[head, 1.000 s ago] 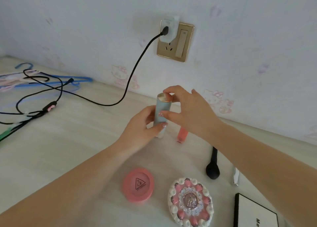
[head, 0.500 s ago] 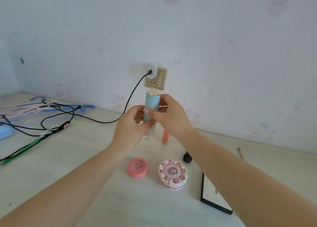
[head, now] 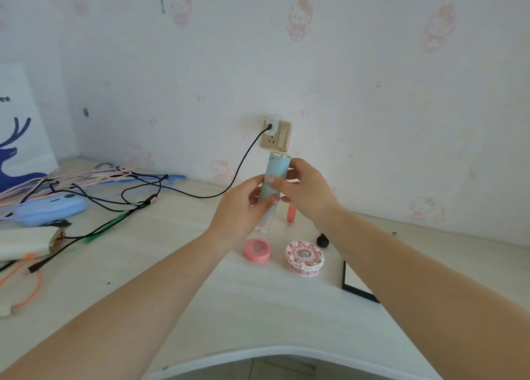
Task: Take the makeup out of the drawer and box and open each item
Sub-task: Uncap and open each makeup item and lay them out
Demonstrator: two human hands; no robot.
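Left hand (head: 242, 207) and right hand (head: 308, 190) gripping upright blue tube (head: 274, 178), above white desk (head: 172, 265)

The left hand (head: 243, 207) covers the middle of the blue tube (head: 274, 178). Right of the tube, the right forearm hides most of the black-edged box (head: 355, 285) and the black brush (head: 322, 239). The deer poster (head: 17, 138) runs off the left edge.

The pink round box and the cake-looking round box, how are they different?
The pink round box is plain and smooth with a small triangle mark on its lid; the cake-looking box is taller and ringed with white and pink beads. The pink one lies left of the cake one. Both are round, closed, and lie flat on the desk.
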